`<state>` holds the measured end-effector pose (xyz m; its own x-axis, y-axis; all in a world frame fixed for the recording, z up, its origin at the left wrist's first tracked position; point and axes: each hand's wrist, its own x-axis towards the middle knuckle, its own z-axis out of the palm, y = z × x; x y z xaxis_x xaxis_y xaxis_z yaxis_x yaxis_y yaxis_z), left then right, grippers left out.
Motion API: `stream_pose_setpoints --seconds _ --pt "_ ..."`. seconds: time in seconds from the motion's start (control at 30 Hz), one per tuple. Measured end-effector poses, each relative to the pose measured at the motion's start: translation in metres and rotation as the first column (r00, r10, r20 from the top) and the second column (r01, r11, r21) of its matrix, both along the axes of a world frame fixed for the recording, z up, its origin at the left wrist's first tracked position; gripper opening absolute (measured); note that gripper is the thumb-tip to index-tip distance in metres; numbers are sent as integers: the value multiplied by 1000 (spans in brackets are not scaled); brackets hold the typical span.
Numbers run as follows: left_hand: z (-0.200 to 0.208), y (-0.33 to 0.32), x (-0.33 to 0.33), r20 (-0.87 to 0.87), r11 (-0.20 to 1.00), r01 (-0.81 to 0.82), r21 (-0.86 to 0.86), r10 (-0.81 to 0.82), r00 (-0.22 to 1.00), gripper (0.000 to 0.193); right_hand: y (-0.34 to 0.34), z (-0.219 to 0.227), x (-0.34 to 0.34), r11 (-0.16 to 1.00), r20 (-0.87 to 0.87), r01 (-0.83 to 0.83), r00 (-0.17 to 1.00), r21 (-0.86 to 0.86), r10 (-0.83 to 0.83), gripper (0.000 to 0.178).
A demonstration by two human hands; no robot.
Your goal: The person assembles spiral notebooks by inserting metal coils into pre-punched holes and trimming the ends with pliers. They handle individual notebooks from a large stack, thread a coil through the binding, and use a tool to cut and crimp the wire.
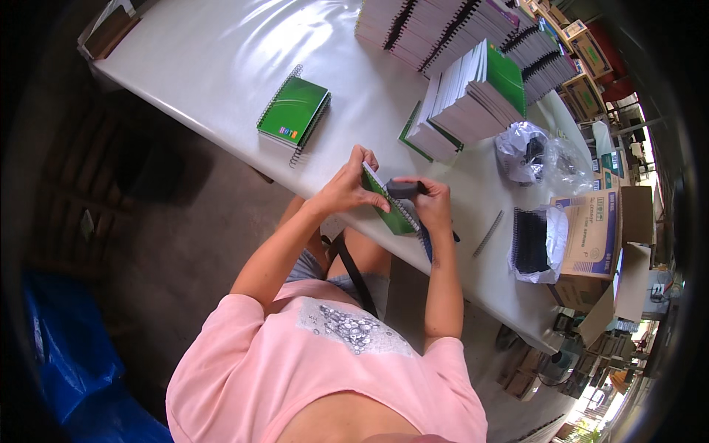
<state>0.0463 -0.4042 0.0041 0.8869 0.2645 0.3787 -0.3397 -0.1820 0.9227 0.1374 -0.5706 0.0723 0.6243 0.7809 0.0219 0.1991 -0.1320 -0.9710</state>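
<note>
A small green-covered notebook [399, 220] stands tilted at the table's near edge, its pages and spine edge facing up to the right. My left hand [347, 184] grips it, thumb on the green cover and fingers behind the far end. In my right hand [436, 205] is a dark grey hand tool [402, 190], its thick head against the notebook's edge. The tool's kind is hard to make out. A loose black spiral coil [488, 233] lies on the table right of this hand. Farther left rests another green notebook [294, 111], with coils sticking out along its sides.
Stacks of notebooks [473, 103] with green covers stand on the white table [199, 55], with more spiral-bound stacks [436, 29] behind. At right are crumpled clear plastic [567, 164], a bundle of black coils [530, 240] in white wrapping and an opened cardboard box [587, 236].
</note>
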Motion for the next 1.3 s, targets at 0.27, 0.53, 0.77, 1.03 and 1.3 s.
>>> stream_pose_setpoints --seconds 0.27,0.53,0.77,1.03,1.3 --pt "-1 -3 2 -26 999 35 -18 -35 999 81 -3 -13 10 976 192 192 966 -100 -170 26" --pt "0 1 -3 -60 1000 26 5 -26 998 82 19 9 -5 995 269 22 962 102 -49 26" --pt "0 -2 1 -50 998 55 14 -54 997 83 27 5 -6 990 154 74 984 117 -91 26" --pt "1 -2 -1 -57 998 -8 59 12 998 65 -9 13 12 933 495 335 793 132 -355 24" --pt "19 6 -17 -138 832 -85 -549 10 990 20 -86 -10 -12 598 884 789 371 -138 -285 53"
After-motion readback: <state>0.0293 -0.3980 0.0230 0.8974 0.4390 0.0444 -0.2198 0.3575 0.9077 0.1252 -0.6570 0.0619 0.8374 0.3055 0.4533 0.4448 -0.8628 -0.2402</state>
